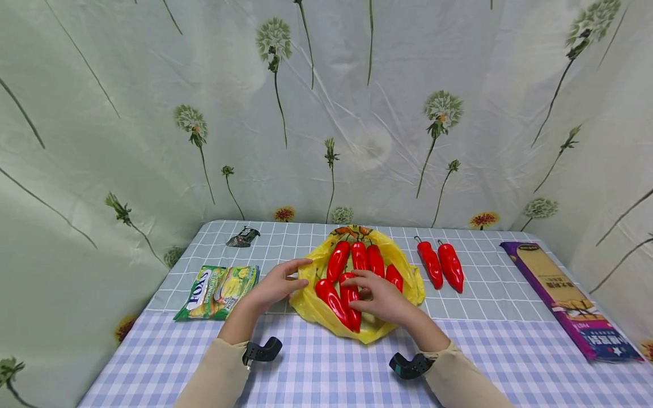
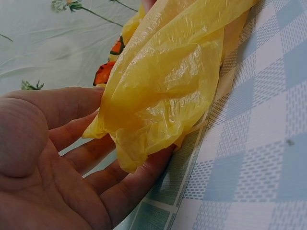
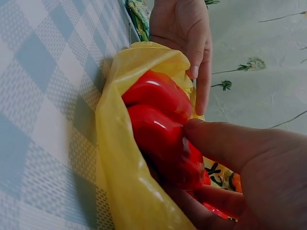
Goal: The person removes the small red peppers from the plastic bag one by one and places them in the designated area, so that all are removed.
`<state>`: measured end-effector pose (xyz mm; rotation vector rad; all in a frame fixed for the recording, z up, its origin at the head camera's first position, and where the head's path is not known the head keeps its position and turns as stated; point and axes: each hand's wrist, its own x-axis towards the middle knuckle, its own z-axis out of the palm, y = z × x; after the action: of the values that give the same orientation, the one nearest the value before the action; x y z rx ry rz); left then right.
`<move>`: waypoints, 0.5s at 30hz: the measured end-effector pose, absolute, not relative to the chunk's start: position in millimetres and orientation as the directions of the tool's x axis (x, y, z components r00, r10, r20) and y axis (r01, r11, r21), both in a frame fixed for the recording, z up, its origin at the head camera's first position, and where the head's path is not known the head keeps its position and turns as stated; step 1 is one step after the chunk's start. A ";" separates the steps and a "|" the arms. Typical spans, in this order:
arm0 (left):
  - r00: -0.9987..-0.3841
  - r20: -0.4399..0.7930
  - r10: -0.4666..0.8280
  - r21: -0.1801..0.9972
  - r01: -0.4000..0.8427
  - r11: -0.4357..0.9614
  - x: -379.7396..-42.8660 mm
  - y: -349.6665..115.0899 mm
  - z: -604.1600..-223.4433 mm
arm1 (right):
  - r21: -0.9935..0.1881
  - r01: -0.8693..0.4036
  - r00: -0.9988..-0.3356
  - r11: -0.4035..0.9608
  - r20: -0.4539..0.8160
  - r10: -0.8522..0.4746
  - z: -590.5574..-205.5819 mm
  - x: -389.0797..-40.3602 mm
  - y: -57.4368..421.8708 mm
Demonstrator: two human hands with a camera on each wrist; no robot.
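Note:
A yellow plastic bag (image 1: 326,323) lies spread on the table with several red peppers (image 1: 331,303) inside it. At the bag's left rim is my left hand (image 1: 275,286), its thumb and fingers apart and fairly straight; in the left wrist view the crumpled yellow film (image 2: 158,96) rests against the fingers. My right hand (image 1: 380,297) reaches in over the bag's right side. In the right wrist view its thumb touches one glossy red pepper (image 3: 163,143) while the other fingers curl under it. Another pepper (image 3: 158,91) lies right beside that one.
Two red peppers (image 1: 451,269) lie right of the bag. A green Fox's candy bag (image 1: 221,292) is at left, with a small dark wrapper (image 1: 243,237) behind it. A long purple and tan package (image 1: 566,300) lies far right. A floral curtain (image 1: 357,113) hangs behind the table.

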<state>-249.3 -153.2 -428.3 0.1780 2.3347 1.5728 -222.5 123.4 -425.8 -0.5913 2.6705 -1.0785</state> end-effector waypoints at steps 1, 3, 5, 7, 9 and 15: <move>-0.941 -0.192 0.277 0.919 -0.073 0.387 -249.2 -153.2 -428.0 | -0.702 -0.286 -0.900 0.652 -0.036 -0.434 -425.8 -222.4 123.3; -0.941 -0.189 0.279 0.920 -0.070 0.386 -248.9 -153.2 -427.4 | -0.707 -0.280 -0.903 0.649 -0.036 -0.429 -425.5 -222.1 123.1; -0.941 -0.189 0.282 0.921 -0.070 0.382 -248.5 -153.2 -426.8 | -0.715 -0.276 -0.905 0.643 -0.032 -0.425 -425.3 -221.8 122.8; -0.940 -0.188 0.283 0.922 -0.070 0.381 -248.3 -153.1 -426.2 | -0.719 -0.277 -0.907 0.637 -0.023 -0.420 -425.5 -221.9 122.6; -0.941 -0.189 0.282 0.921 -0.070 0.384 -248.1 -152.9 -425.8 | -0.723 -0.276 -0.911 0.634 -0.014 -0.412 -425.4 -222.0 122.4; -0.943 -0.184 0.277 0.916 -0.062 0.397 -248.1 -152.8 -427.1 | -0.736 -0.264 -0.922 0.624 0.003 -0.387 -425.3 -222.6 121.4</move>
<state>-248.1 -152.8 -427.1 0.1871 2.3519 1.5616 -222.6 121.4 -425.3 -0.5428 2.6878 -1.1799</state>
